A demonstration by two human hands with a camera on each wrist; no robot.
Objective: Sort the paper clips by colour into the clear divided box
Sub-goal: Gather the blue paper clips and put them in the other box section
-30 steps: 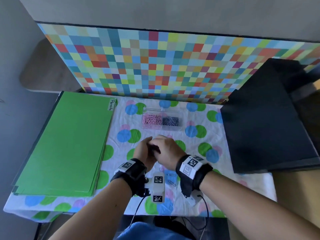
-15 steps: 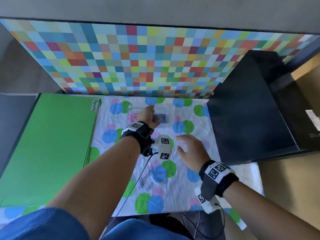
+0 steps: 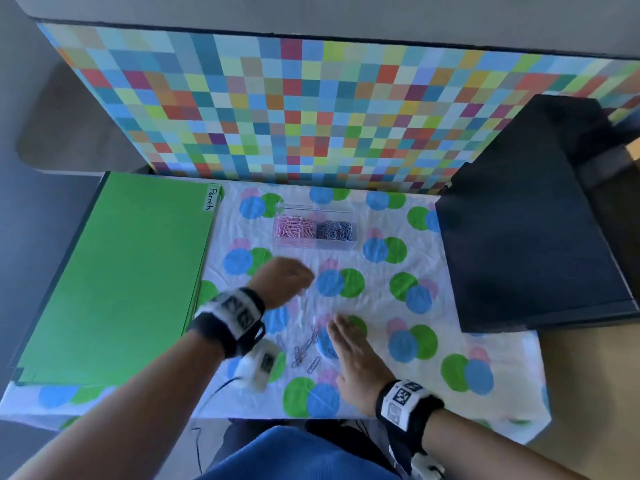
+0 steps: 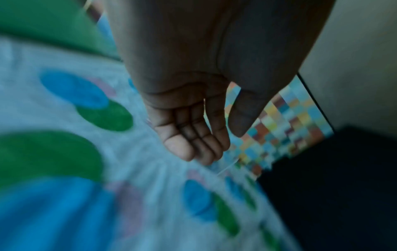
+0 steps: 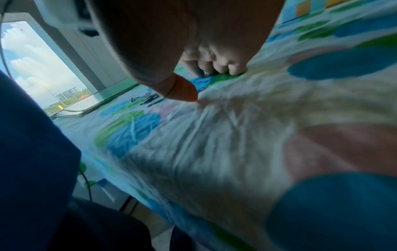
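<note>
The clear divided box (image 3: pixel 349 244) stands at the back of the spotted cloth (image 3: pixel 377 306). Pink clips (image 3: pixel 294 227) fill its left compartment and dark blue clips (image 3: pixel 336 230) its right one. Several loose dark clips (image 3: pixel 304 351) (image 5: pixel 148 99) lie on the cloth near the front. My left hand (image 3: pixel 291 277) (image 4: pixel 206 141) hovers between the box and the loose clips, blurred, its palm bare and fingers relaxed. My right hand (image 3: pixel 341 336) (image 5: pixel 206 74) rests on the cloth just right of the loose clips, fingertips (image 5: pixel 234 69) pressing the fabric. Whether a clip lies under them is unclear.
A stack of green folders (image 3: pixel 114 278) covers the table's left side. A black case (image 3: pixel 530 247) takes up the right. A chequered board (image 3: pixel 311 109) walls off the back. The cloth's front edge (image 3: pixel 346 415) is close to my body.
My left hand has drawn back from over the box toward me. My right hand has shifted left and settled on the cloth beside the loose clips.
</note>
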